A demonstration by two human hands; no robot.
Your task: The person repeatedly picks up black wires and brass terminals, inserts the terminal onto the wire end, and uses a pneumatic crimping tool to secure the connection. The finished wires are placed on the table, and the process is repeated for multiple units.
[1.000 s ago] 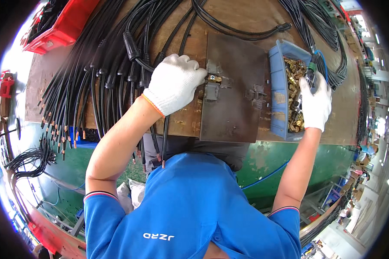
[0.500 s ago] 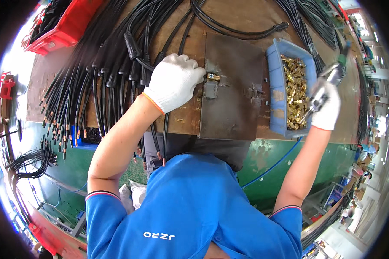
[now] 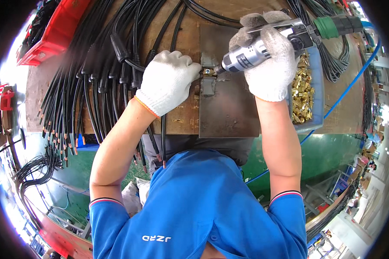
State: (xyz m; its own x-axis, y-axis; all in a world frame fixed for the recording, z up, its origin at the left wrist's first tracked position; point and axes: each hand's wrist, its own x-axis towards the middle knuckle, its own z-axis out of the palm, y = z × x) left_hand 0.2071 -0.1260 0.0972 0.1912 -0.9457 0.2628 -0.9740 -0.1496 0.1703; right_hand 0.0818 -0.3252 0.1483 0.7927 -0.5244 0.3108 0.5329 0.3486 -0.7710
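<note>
My left hand (image 3: 166, 80), in a white glove, is closed round a black cable, mostly hidden by the glove. Just past its fingertips a small brass fitting (image 3: 208, 72) sits in a holder on a dark metal plate (image 3: 231, 114). My right hand (image 3: 272, 69), also gloved, grips a silver air screwdriver (image 3: 245, 57) lying sideways. Its nose points left and reaches the right side of the brass fitting; whether the bit is seated in it I cannot tell. A green and black coupling (image 3: 333, 26) joins the tool to a blue hose (image 3: 354, 82).
Many black cables (image 3: 90, 77) with bare copper ends hang over the table's front edge at left. A blue bin (image 3: 317, 99) of brass fittings (image 3: 302, 93) stands right of the plate. At the far left is a red bin (image 3: 56, 34); grey cable bundles (image 3: 333, 60) lie far right.
My right hand has brought the air screwdriver left from beside the blue bin to the brass fitting, turning it sideways. My left hand stays nearly in place.
</note>
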